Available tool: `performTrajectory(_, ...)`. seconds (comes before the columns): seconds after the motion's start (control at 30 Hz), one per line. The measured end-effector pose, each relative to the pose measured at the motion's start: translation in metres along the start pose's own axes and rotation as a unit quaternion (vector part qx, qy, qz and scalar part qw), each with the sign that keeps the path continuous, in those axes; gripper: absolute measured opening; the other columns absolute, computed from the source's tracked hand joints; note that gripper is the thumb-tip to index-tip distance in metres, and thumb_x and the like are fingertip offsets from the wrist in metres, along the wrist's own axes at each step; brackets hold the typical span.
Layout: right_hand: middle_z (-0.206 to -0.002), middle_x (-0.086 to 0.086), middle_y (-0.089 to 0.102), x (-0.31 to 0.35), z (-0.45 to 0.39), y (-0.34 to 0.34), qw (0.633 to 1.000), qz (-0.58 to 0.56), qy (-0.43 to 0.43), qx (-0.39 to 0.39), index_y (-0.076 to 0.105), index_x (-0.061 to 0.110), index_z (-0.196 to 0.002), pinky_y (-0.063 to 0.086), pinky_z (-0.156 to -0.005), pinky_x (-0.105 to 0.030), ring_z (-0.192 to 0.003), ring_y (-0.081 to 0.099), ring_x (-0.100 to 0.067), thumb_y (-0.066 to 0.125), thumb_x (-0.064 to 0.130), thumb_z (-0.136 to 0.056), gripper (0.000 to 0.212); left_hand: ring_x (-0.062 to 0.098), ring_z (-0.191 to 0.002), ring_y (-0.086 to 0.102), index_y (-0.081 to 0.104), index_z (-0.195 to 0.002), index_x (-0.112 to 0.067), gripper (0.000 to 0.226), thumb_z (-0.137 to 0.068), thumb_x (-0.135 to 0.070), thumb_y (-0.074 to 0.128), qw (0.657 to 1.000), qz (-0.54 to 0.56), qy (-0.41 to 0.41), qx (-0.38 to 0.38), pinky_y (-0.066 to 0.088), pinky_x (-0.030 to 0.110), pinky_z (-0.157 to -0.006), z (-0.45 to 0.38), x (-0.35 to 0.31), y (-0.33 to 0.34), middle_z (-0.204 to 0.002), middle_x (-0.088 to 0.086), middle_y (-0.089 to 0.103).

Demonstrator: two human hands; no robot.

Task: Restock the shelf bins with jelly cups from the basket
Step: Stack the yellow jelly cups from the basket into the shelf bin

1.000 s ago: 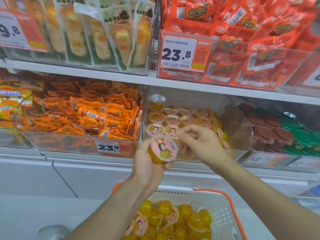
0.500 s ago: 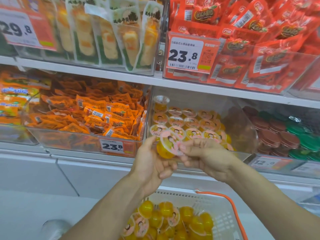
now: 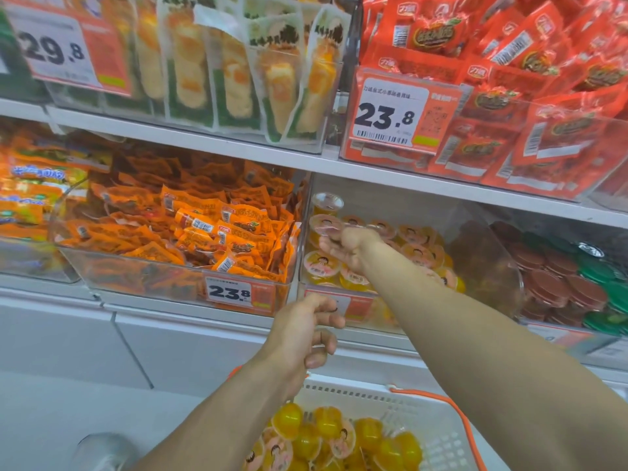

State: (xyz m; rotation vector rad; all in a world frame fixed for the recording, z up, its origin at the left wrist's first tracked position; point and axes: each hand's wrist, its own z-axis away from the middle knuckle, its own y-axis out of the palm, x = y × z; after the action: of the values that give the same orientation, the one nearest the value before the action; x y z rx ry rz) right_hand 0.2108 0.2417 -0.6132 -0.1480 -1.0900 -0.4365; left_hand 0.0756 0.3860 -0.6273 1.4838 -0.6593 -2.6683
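Head view, taking the clear jelly bin [image 3: 503,266] as landmark. Inside it: yellow jelly cups [image 3: 321,265] in rows, lids up. The right hand [image 3: 346,246] reaches in over the rows, fingers curled on one jelly cup [image 3: 328,226] at the bin's back left. In front and below: left hand [image 3: 302,338], fingers loosely curled, holding nothing. Further below: white basket [image 3: 435,423] with orange handle, holding loose yellow cups [image 3: 326,436]. Left of it: bin of orange packets [image 3: 190,232]. Right: red and green lidded cups [image 3: 571,277]. Above: red packets [image 3: 530,90].
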Motion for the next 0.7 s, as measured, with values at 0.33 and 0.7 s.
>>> performTrajectory(0.33,-0.082,-0.012,0.069,0.0,-0.023,0.004,1.0,0.005,0.001,-0.017,0.066,-0.004,-0.112,0.054,-0.044,-0.024,-0.063,0.068,-0.015,0.059,-0.004,-0.095,0.017,0.016,-0.043,0.04,0.061,-0.11,-0.004,0.022,-0.1,-0.018,0.048,0.999,-0.042,-0.011,0.001,0.016,0.02,-0.036,-0.004,0.016,0.006,-0.071,0.006,0.063)
performTrajectory(0.7,-0.067,-0.016,0.07,-0.013,0.103,-0.056,0.948,0.124,-0.292,-0.026,0.064,0.001,-0.094,0.059,-0.059,-0.032,-0.057,0.067,-0.021,0.07,0.005,-0.089,0.008,0.016,-0.043,0.041,0.06,-0.101,-0.005,0.017,-0.098,-0.018,0.051,0.996,-0.092,-0.012,-0.01,0.016,0.021,-0.039,-0.01,0.027,0.008,-0.075,0.008,0.062)
